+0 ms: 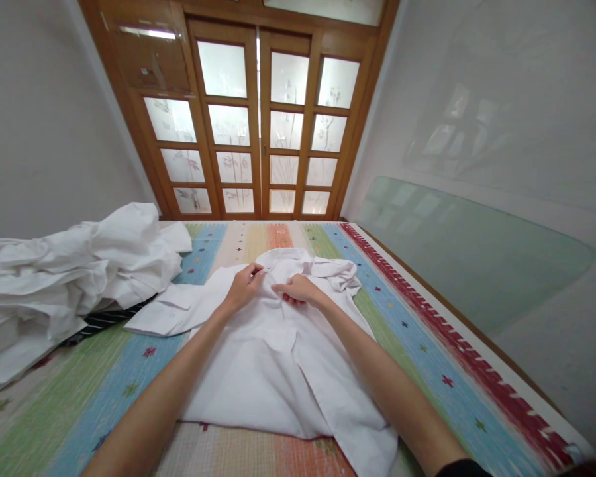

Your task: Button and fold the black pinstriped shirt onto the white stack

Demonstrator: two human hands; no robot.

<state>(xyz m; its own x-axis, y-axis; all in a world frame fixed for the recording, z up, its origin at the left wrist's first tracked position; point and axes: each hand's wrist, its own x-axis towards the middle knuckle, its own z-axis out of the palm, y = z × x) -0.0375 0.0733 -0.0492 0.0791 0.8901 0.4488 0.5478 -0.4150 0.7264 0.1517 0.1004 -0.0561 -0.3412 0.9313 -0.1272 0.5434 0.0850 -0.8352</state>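
Observation:
A white shirt [263, 358] lies spread on the striped cloth, its collar end pointing away from me and its front partly open lower down. One sleeve [166, 311] stretches out to the left, while the other side is bunched at the upper right. Near the collar, my left hand [247, 285] pinches the shirt fabric with its fingers closed. Just to its right, my right hand [298, 289] has its fingers curled, with thumb and forefinger on the shirt front. Any button between the fingers is too small to make out.
A heap of white garments [79, 265] lies at the left, with a black striped piece [109, 318] under its edge. The colourful striped cloth [417, 371] covers the surface. A wall stands on the right; wooden glazed doors [258, 119] are beyond.

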